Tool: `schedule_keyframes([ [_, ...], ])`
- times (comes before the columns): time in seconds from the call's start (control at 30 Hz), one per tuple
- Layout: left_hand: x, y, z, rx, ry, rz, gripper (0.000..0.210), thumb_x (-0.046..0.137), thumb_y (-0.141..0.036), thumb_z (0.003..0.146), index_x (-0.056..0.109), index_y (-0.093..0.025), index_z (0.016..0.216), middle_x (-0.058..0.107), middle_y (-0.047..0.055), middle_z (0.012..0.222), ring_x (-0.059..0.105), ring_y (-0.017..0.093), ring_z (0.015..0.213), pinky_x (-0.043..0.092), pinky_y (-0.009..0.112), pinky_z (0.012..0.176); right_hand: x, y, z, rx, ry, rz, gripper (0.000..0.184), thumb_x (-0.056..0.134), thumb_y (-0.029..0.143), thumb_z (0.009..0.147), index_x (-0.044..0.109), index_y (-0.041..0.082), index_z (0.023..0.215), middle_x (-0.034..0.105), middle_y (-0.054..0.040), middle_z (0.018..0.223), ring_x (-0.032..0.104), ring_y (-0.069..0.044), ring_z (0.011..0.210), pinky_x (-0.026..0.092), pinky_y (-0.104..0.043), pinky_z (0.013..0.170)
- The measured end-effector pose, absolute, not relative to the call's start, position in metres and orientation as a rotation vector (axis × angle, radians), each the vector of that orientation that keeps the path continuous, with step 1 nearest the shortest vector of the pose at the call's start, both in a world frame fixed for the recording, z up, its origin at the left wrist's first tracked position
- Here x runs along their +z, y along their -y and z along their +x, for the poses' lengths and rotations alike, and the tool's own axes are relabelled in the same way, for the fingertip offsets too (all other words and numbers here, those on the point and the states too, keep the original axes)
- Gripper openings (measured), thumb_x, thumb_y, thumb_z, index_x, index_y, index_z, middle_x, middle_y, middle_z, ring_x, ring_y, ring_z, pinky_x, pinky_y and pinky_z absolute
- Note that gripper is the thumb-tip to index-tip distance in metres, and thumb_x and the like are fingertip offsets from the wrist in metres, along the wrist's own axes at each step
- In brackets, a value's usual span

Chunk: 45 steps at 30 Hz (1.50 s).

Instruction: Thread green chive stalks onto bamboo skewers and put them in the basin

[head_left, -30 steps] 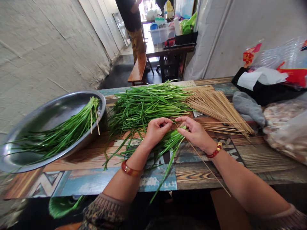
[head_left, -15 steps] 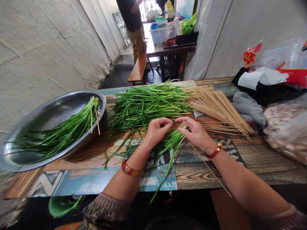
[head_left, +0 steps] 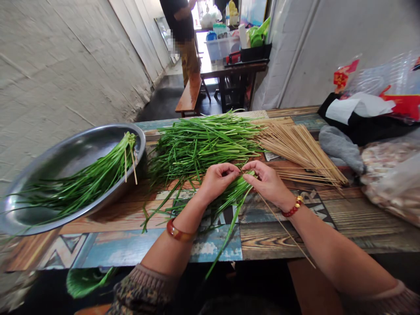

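Observation:
My right hand is closed on a thin bamboo skewer, which slants down to the right past the table edge. Below its fingers lies a small bunch of garlic chives, with long leaves trailing left and toward me. My left hand meets it from the left, thumb and forefinger pinched near the skewer's upper tip; what sits in that pinch is too small to make out. Just beyond both hands spreads a large pile of loose chives. Right of the pile lie many bare bamboo skewers.
On the left, a metal basin holds skewered chives. A plastic bag of pale pieces, a grey bag and red-printed packaging are at right. Farther off, a person stands by a bench.
My hands have shifted very slightly, with the left fingertips now closer to the right ones at the skewer's tip. The skewer's lower end has moved slightly up and left.

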<state>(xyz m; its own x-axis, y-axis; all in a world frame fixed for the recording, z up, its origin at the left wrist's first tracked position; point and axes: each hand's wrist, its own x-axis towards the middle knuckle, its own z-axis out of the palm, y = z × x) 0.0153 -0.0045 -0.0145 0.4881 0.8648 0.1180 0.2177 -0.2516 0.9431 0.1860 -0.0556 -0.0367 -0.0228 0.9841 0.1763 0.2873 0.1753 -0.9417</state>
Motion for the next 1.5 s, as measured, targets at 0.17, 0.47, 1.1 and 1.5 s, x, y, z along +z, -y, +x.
schedule_keyframes([
  [0.17, -0.010, 0.003, 0.011, 0.738, -0.846, 1.965, 0.014, 0.060, -0.022, 0.081, 0.073, -0.014, 0.080, 0.069, 0.005, 0.078, 0.061, 0.014, 0.075, 0.046, 0.024, 0.072, -0.036, 0.056, 0.188, 0.842, 1.532, -1.383, 0.016, 0.061, 0.031, 0.081, 0.059, 0.018, 0.090, 0.057, 0.0011, 0.070, 0.049, -0.012, 0.058, 0.038, -0.024, 0.053],
  [0.47, -0.028, -0.019, 0.003, 0.879, -1.113, 2.182, 0.020, 0.056, -0.016, 0.083, 0.070, -0.014, 0.097, 0.069, 0.008, 0.092, 0.063, 0.018, 0.085, 0.049, 0.030, 0.078, -0.043, 0.053, 0.191, 0.892, 1.540, -1.359, 0.023, 0.063, 0.033, 0.080, 0.059, 0.019, 0.097, 0.064, -0.0031, 0.086, 0.057, -0.014, 0.069, 0.045, -0.028, 0.064],
  [1.1, -0.027, -0.018, -0.001, 0.888, -1.288, 2.468, 0.013, 0.057, -0.018, 0.082, 0.068, -0.019, 0.076, 0.066, 0.004, 0.081, 0.057, 0.017, 0.081, 0.042, 0.031, 0.077, -0.041, 0.054, 0.191, 0.931, 1.559, -1.367, 0.021, 0.060, 0.030, 0.081, 0.061, 0.018, 0.098, 0.067, -0.0066, 0.097, 0.062, -0.018, 0.082, 0.049, -0.031, 0.074],
  [1.5, -0.021, -0.014, 0.000, 1.052, -1.254, 2.171, 0.007, 0.054, -0.018, 0.081, 0.061, -0.018, 0.079, 0.066, 0.001, 0.079, 0.058, 0.015, 0.079, 0.044, 0.027, 0.075, -0.035, 0.056, 0.187, 0.875, 1.554, -1.379, 0.018, 0.060, 0.026, 0.080, 0.062, 0.019, 0.097, 0.068, -0.0066, 0.099, 0.061, -0.020, 0.090, 0.047, -0.034, 0.080],
])
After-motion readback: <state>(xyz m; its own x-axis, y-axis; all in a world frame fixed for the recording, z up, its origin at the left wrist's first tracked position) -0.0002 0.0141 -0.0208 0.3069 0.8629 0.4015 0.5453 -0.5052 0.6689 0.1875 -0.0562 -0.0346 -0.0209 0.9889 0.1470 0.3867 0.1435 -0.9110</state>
